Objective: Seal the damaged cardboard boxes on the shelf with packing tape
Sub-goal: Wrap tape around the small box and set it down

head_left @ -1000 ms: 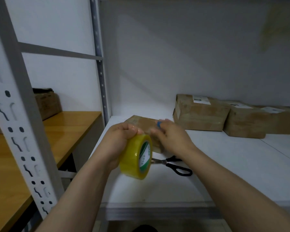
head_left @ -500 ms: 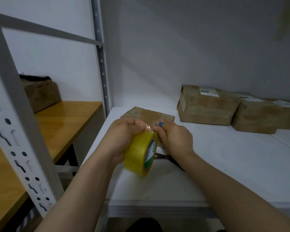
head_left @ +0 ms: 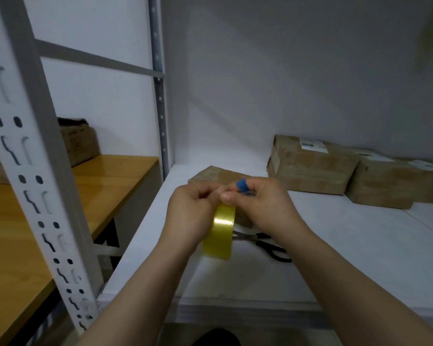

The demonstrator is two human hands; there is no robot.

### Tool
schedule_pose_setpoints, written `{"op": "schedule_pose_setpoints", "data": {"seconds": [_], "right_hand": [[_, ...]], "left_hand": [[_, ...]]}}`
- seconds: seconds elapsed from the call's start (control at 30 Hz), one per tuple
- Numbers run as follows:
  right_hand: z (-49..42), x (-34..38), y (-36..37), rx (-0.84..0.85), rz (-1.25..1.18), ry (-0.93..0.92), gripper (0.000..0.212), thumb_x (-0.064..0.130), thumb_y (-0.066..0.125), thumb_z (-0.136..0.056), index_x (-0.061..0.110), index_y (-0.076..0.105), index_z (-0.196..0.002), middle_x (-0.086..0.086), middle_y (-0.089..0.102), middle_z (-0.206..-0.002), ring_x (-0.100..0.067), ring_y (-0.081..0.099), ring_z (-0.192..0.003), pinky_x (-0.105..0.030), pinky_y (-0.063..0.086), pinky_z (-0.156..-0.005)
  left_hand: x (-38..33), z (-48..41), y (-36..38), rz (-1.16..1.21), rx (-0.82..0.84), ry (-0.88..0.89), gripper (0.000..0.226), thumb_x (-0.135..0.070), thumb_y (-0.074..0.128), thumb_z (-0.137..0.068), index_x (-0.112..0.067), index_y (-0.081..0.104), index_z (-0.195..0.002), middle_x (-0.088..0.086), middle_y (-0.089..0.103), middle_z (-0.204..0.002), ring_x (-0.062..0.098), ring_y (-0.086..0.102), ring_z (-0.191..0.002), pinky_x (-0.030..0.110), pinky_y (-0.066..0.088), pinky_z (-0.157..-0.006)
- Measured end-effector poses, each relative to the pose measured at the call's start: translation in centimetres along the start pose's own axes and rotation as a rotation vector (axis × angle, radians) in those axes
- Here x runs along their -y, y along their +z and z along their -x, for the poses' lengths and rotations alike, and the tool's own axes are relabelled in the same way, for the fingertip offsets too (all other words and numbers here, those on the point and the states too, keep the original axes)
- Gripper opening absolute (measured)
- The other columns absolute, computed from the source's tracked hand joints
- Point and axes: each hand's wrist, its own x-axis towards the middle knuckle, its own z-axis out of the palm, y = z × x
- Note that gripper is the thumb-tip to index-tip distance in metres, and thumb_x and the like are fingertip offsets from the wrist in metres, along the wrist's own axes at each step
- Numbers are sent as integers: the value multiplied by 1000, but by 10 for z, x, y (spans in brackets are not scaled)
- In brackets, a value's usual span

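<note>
At the far left, the perforated upright of the rack frames a wooden shelf. A dark carton stands on it near the wall, well apart from the work.

The work area is the white shelf. The left hand grips the tape roll, fingers curled over its upper rim, and holds it on edge above the front part of this shelf. This orientation probably presents the outer wrap to the other hand so that the free end can be found.

Directly behind both hands, the small cardboard box lies flat on the white shelf, partly hidden. It is the box nearest the roll, so it is probably the one in hand. Its damage cannot be made out.

The right hand meets the left at the top of the roll, its thumb and forefinger pinched together there beside a blue piece. Whether that is a tab on the tape's end or a fingertip cover cannot be told. The pinch suggests the end is being lifted. No drawn strip is visible.

The scissors lie flat on the shelf below the right wrist, within reach for cutting.

Farther right, the labelled box and the second labelled box sit close together towards the back wall, awaiting attention.
</note>
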Motion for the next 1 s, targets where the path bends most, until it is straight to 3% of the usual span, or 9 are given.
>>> {"op": "schedule_pose_setpoints", "data": {"seconds": [0.1, 0.2, 0.37, 0.47, 0.57, 0.7, 0.83, 0.9, 1.0], "right_hand": [[3, 7, -1, -28, -92, 38, 18, 39, 81, -82, 22, 74, -81, 1, 73, -81, -20, 70, -78, -38, 59, -72], [2, 8, -1, -34, -35, 18, 15, 33, 74, -90, 22, 71, -80, 0, 70, -77, -22, 67, -72, -37, 56, -66], [15, 11, 8, -75, 108, -158, 8, 26, 63, -96, 22, 65, -89, 3, 65, -88, -14, 63, -84, -39, 56, -75], [36, 20, 7, -13, 2, -211, 12, 25, 60, -99, 17, 64, -91, -2, 62, -82, -19, 61, -79, -40, 56, -72], [38, 27, -5, -5, -269, -44, 18, 30, 63, -97, 14, 66, -92, -8, 67, -81, -16, 65, -75, -34, 59, -68], [24, 20, -15, -38, -222, 87, 31, 38, 74, -87, 9, 66, -85, -3, 64, -75, -13, 61, -69, -34, 55, -68], [26, 11, -32, 191, -395, 212, 37, 46, 75, -82, 11, 70, -90, -4, 68, -80, -17, 66, -76, -34, 52, -73], [29, 13, -43, 314, -494, 234, 48, 49, 75, -79, 5, 73, -98, -11, 71, -87, -20, 67, -78, -33, 53, -73], [24, 24, -63, 159, -519, 130, 46, 40, 74, -77, -2, 71, -95, -23, 68, -84, -26, 65, -77, -36, 54, -71]], "left_hand": [[1, 8, 1, -156, -46, 99, 20, -29, 65, -97, -32, 77, -113, -12, 56, -144, 5, 49, -132, 25, 37, -106], [-1, 18, 3, -233, 35, 34, 45, -36, 62, -98, -34, 56, -142, -12, 39, -156, 12, 43, -137, 26, 37, -104], [3, 26, 16, -152, 194, -192, 117, -33, 82, -83, -49, -8, -157, -14, 47, -124, 4, 50, -93, 11, 42, -54], [6, 21, 10, -51, 103, -145, 112, -21, 79, -86, -51, -3, -156, -26, 46, -98, 0, 52, -84, 17, 50, -61], [7, 25, 10, 10, 39, -43, 112, -15, 85, -77, -52, 12, -154, -28, 52, -113, 5, 61, -96, 29, 58, -80], [10, 44, 21, 6, 66, 129, 109, -13, 87, -76, -58, 20, -149, -42, 50, -116, -5, 61, -102, 30, 60, -84], [9, 47, 28, -63, 27, 311, 106, -12, 86, -78, -52, 20, -151, -40, 45, -125, -2, 60, -109, 29, 57, -88], [1, 48, 35, -91, 51, 378, 111, -17, 88, -76, -53, 14, -151, -40, 42, -124, 0, 60, -109, 28, 57, -89], [-16, 38, 35, -159, 214, 367, 132, -39, 92, -67, -62, -9, -148, -20, 49, -131, 7, 59, -116, 31, 53, -98]]}}
